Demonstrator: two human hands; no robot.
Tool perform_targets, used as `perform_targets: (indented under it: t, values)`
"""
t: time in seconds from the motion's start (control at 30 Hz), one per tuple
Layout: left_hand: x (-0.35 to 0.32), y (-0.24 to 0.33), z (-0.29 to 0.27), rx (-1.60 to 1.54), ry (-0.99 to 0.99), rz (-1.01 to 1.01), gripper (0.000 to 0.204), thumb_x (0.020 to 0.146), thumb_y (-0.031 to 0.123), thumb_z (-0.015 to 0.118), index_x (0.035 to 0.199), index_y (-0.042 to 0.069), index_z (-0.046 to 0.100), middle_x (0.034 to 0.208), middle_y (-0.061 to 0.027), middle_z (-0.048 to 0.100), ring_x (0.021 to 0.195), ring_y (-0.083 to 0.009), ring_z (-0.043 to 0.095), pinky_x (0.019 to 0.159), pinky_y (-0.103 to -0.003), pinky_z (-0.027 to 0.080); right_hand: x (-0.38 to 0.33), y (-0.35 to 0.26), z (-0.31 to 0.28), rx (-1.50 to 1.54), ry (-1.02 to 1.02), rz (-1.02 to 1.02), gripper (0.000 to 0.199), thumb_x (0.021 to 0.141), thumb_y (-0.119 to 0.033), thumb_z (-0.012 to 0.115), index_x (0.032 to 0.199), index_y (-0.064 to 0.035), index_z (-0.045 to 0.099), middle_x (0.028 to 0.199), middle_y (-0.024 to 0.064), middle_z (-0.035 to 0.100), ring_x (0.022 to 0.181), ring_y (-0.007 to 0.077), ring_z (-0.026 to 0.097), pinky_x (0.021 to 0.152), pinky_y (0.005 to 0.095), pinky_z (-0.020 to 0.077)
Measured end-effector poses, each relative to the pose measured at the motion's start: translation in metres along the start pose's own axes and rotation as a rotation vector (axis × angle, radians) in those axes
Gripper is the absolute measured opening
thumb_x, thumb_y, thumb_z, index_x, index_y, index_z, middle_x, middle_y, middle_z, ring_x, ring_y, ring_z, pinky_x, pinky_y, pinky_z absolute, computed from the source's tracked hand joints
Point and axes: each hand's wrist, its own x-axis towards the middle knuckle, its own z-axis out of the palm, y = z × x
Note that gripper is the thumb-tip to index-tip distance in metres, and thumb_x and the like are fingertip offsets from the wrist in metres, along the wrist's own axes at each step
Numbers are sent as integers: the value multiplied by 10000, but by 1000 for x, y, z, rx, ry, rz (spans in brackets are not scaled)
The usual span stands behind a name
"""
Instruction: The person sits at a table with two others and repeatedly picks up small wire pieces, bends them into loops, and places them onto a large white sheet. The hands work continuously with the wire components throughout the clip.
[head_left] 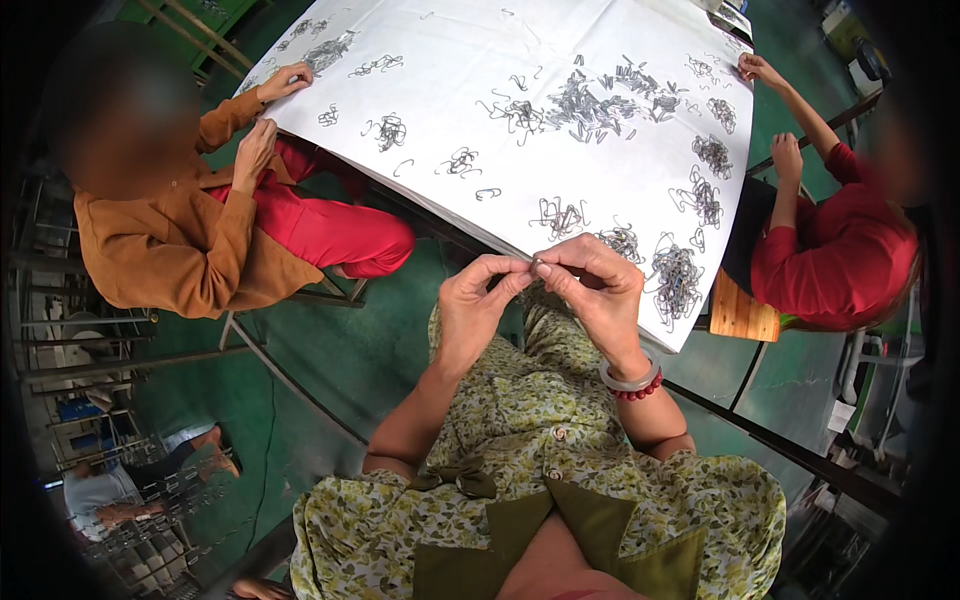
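A: Where does the table sit?
B: Across the upper middle of the frame, its near corner reaching down toward the lower centre right.

A: And the person's hands?
B: At centre, just before the table's near edge, left hand left of right hand, fingertips meeting on a small wire piece.

A: What lies on the table?
B: Wire clips in heaps: a large heap at upper centre right, a near heap just right of the right hand, smaller clusters scattered leftward.

A: Anyone else?
B: One co-worker at the left edge of the table, another at the right edge.
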Motion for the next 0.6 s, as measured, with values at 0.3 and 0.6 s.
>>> perform_targets:
  t: [0.3, 0.6]
  values:
    - [7, -19, -9, 12, -107, 221, 253, 898, -76, 556, 1146, -38, 594, 1127, -146, 626, 999, -187, 606, 890, -330, 497, -3, 5, -5, -94, -37, 16, 101, 818, 66, 681, 917, 50, 685, 847, 89, 675, 740, 107, 623, 621, 214, 491]
    - [179, -60, -1, 896, 36, 256, 234, 829, 185, 700, 767, -41, 704, 758, -203, 635, 799, -298, 614, 725, -400, 499, -7, 7, 3, -153, -57, 90, 117, 784, 42, 715, 899, 41, 699, 763, 57, 659, 644, 65, 539, 547, 195, 397]
